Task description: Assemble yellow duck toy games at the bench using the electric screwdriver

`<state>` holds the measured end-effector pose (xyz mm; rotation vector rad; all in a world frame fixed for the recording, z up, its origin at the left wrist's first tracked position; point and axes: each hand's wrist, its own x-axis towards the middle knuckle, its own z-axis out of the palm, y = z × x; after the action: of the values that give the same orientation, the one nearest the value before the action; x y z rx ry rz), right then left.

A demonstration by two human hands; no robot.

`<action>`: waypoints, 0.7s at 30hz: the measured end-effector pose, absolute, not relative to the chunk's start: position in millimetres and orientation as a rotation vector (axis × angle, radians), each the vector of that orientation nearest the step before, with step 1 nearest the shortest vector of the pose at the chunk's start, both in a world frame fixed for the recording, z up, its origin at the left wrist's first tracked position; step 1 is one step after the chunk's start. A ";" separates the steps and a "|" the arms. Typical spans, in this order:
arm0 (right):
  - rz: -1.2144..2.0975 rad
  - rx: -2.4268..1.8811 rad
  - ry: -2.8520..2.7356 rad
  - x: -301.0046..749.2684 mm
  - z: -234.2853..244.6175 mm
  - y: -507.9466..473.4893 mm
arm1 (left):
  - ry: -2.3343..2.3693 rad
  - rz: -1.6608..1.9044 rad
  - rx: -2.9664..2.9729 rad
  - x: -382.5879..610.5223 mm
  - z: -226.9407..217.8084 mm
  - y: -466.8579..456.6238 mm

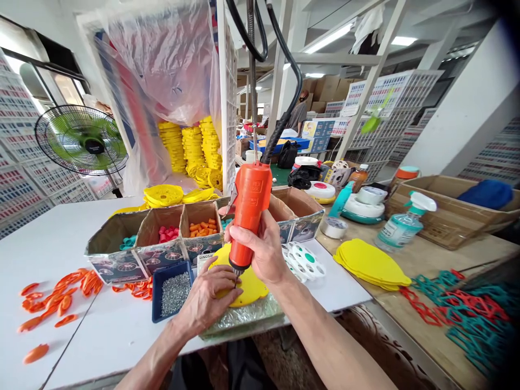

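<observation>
My right hand (270,246) is wrapped around an orange electric screwdriver (251,197), held upright with its bit pointing down and a cable running up from its top. Beneath the bit lies a yellow plastic plate (254,287) on a plastic-wrapped pad (244,322). My left hand (207,295) grips the near left part of that plate, fingers bent over it and thumb close to the bit. Whether a small screw sits under the bit is hidden by the fingers. Beside my left hand stands a blue tray (156,298) of small metal screws (174,292).
A row of cardboard bins (162,260) with coloured parts stands behind my hands. Orange pieces (60,298) lie at left, white perforated discs (304,262) and stacked yellow plates (369,262) at right. A spray bottle (402,227), teal and red parts (471,314) and a fan (85,141) are farther out.
</observation>
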<state>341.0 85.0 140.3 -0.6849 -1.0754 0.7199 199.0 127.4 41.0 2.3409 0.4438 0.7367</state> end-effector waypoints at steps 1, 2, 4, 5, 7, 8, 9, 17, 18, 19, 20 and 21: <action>0.723 -0.676 -1.071 340.8 140.4 84.8 | 0.438 0.737 2.349 199.2 40.2 127.9; 0.724 -0.667 -1.070 340.5 140.6 84.6 | 0.433 0.738 2.356 199.2 39.4 128.4; 0.724 -0.658 -1.069 340.2 141.3 84.1 | 0.436 0.740 2.363 199.3 38.4 129.2; 0.722 -0.663 -1.070 340.2 141.8 83.8 | 0.434 0.743 2.363 199.4 38.2 129.4; 0.719 -0.675 -1.069 340.4 142.7 83.2 | 0.433 0.747 2.366 199.6 38.5 129.4; 0.718 -0.681 -1.066 340.5 143.1 82.9 | 0.430 0.751 2.372 199.8 39.0 129.3; 0.717 -0.687 -1.062 340.5 143.4 82.8 | 0.424 0.754 2.379 200.0 39.8 129.0; 0.821 -0.681 -1.040 339.8 146.8 86.0 | 0.354 0.801 2.537 202.6 47.5 130.9; 0.825 -0.690 -1.034 339.9 148.4 86.0 | 0.334 0.827 2.559 203.4 48.3 131.7; 0.825 -0.693 -1.029 340.0 150.3 85.7 | 0.315 0.859 2.576 204.2 49.2 132.4; 0.823 -0.691 -1.027 340.1 152.2 85.3 | 0.299 0.888 2.590 205.0 49.9 133.0; 0.823 -0.685 -1.029 340.2 154.1 84.9 | 0.285 0.915 2.601 205.6 50.5 133.6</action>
<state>340.2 84.9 154.1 -0.6853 -1.0285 0.8229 205.6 133.6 50.5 2.6006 0.2850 0.9146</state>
